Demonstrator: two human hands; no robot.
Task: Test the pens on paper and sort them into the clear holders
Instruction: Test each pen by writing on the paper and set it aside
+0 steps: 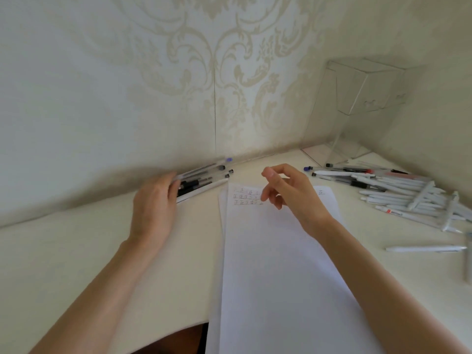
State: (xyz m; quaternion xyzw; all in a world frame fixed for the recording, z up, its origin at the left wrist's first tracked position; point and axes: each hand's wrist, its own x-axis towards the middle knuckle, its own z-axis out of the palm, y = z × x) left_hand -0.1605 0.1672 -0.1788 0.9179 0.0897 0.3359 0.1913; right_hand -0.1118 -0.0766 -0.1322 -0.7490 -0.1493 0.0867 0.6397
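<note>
My left hand (154, 203) lies at the back left of the desk, its fingers curled round the near ends of a bundle of pens (204, 177) with clear and white barrels; this area is blurred. White paper (270, 272) lies in the middle, with rows of small test marks (246, 198) near its top. Above those marks hovers my right hand (286, 192), fingers loosely bent and holding nothing. A big loose pile of pens (406, 195) covers the desk to the right. A clear holder (365, 95) stands in the back right corner.
A patterned wall runs close behind the desk, and a side wall closes the right corner. Single white pens (426, 249) lie apart near the right edge. The cream desk (76, 251) has its front edge near my body at the bottom.
</note>
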